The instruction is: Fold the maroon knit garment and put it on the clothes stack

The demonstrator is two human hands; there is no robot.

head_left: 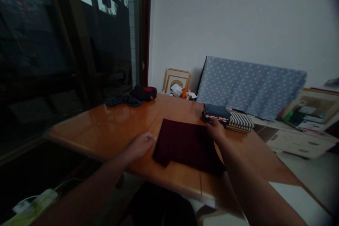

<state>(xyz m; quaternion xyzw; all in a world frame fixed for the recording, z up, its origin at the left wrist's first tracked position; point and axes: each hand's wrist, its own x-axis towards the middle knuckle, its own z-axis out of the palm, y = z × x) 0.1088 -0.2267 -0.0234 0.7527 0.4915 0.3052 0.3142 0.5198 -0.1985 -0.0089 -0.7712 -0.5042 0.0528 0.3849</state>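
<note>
A dark maroon garment (185, 144), folded into a rough rectangle, lies on the wooden table (127, 123) in front of me. Just off its left edge is my left hand (144, 143), its fingers curled closed with nothing visible in them. My right hand (215, 130) is at the garment's far right corner, fingers closed on the cloth there; the fingertips are partly hidden. Right behind that hand sits a stack of folded clothes, with a blue-grey piece (216, 110) and a black-and-white striped piece (240, 120) on top.
Crumpled dark clothes (143, 93) lie at the table's far left. Beyond the table, a grey-blue dotted cloth (249, 81) covers a large panel by the wall. A picture frame (176, 77), papers and white drawers (299, 143) stand behind. A power strip (37, 204) is at lower left.
</note>
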